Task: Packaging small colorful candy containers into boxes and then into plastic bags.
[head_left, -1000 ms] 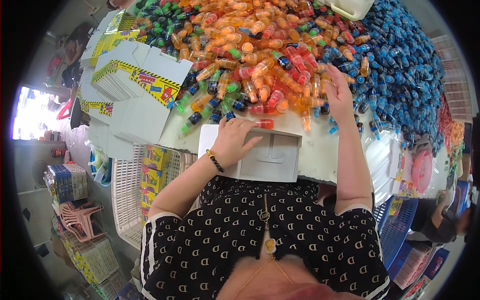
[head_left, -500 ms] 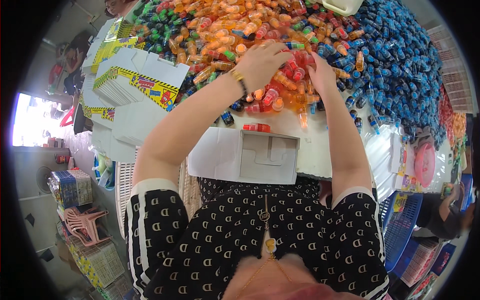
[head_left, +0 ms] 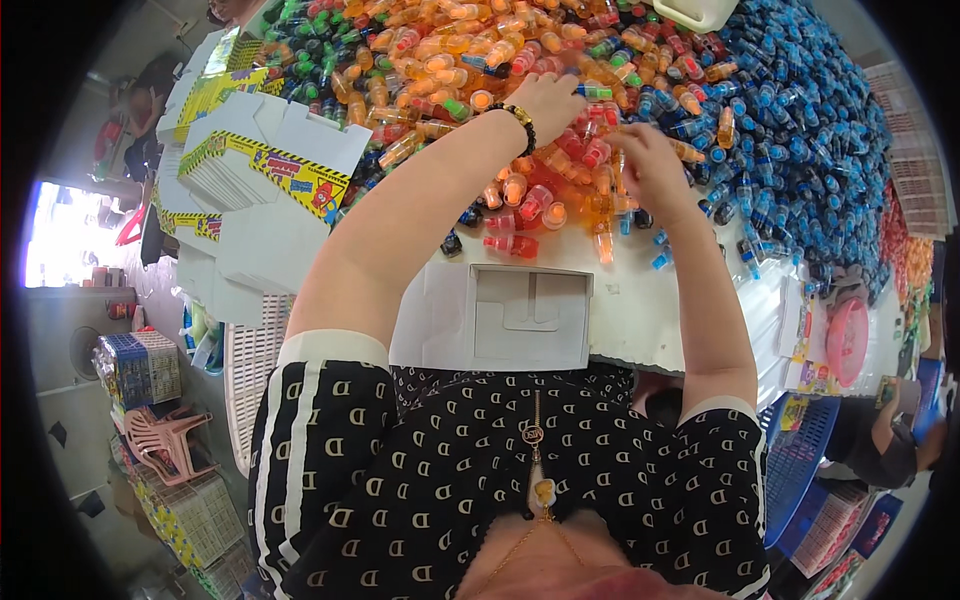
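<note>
An open white cardboard box (head_left: pixel 520 318) lies on the white table's near edge (head_left: pixel 690 330), right in front of me. Beyond it spreads a heap of small bottle-shaped sweets (head_left: pixel 440 70) in orange, red and green. My left hand (head_left: pixel 548 98), with a dark bead bracelet on the wrist, reaches far into that heap and rests among the pieces. My right hand (head_left: pixel 648 165) is curled down over the red and orange pieces closer to me. Whether either hand holds a piece cannot be seen. A single red piece (head_left: pixel 512 244) lies just beyond the box.
A large mass of blue pieces (head_left: pixel 800 140) covers the table's right side. Stacks of flat yellow-and-white cartons (head_left: pixel 262 160) stand at the left. A white crate (head_left: pixel 245 370) sits below the table at left, a blue crate (head_left: pixel 795 450) and another person (head_left: pixel 885 430) at right.
My left hand left the box's edge and reached forward into the coloured heap, going further in over the last half second. My right hand stayed in the pile, shifting slightly.
</note>
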Demonstrator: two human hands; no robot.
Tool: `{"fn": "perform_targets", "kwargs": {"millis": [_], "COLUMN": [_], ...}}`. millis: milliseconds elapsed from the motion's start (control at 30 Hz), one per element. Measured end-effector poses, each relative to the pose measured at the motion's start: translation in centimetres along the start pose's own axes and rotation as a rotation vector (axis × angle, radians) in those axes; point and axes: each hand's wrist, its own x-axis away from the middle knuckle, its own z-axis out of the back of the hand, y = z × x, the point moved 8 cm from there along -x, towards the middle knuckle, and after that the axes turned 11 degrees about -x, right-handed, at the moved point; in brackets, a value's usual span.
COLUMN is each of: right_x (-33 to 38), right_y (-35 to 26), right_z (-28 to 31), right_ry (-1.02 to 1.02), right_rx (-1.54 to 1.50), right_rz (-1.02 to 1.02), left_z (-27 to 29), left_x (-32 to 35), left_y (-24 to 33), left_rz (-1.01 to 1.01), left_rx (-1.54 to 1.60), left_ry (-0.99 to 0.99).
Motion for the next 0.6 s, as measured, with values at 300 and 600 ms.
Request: {"fn": "perform_targets", "kwargs": {"millis": [300, 600], "right_x": [-1.5, -2.9], "right_y": [-3.7, -14.2], "right_z": [-1.4, -5.5], "right_ry": [0.017, -0.399], "right_rx": [-0.126, 0.104], "right_rz": [-0.025, 0.084], "left_z": [3.8, -0.8], "left_x": [8.8, 17.8], "left_y": [-6.1, 2.8], "left_rz": [0.455, 0.157], "left_rx": [1.242, 0.538], "left_ry": [-0.013, -0.643]}}
